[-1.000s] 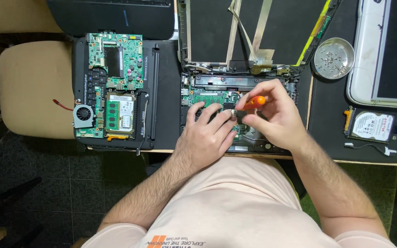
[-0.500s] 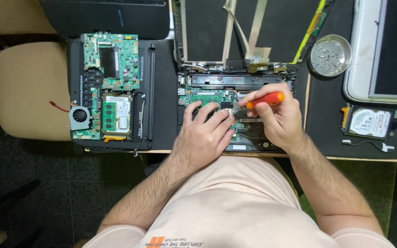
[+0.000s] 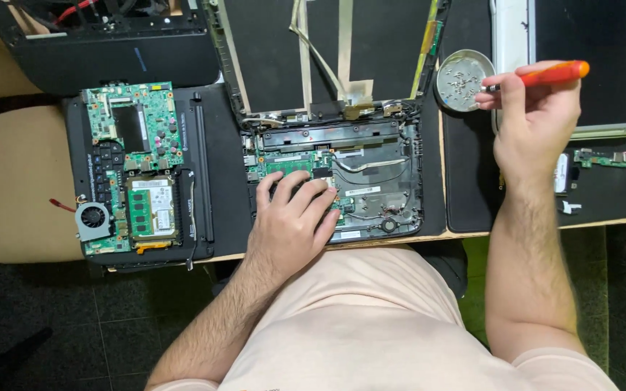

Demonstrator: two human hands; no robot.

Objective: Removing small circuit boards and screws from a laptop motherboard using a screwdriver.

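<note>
Right hand pinching screwdriver over screw dish; left hand flat on laptop. Risk: screw missing dish, rolling off desk.

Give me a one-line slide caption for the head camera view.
Left hand rests on an opened laptop base while the right hand holds an orange-handled screwdriver over a round metal screw dish.

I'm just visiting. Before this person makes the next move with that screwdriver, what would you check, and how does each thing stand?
1. Right hand grips the orange screwdriver: ok.
2. Screwdriver tip sits at the round metal dish rim: ok.
3. Screw on the tip: cannot tell.
4. Left hand rests flat on the opened laptop base, steadying it: ok.
5. Dish stands fully on the desk: ok.
</note>
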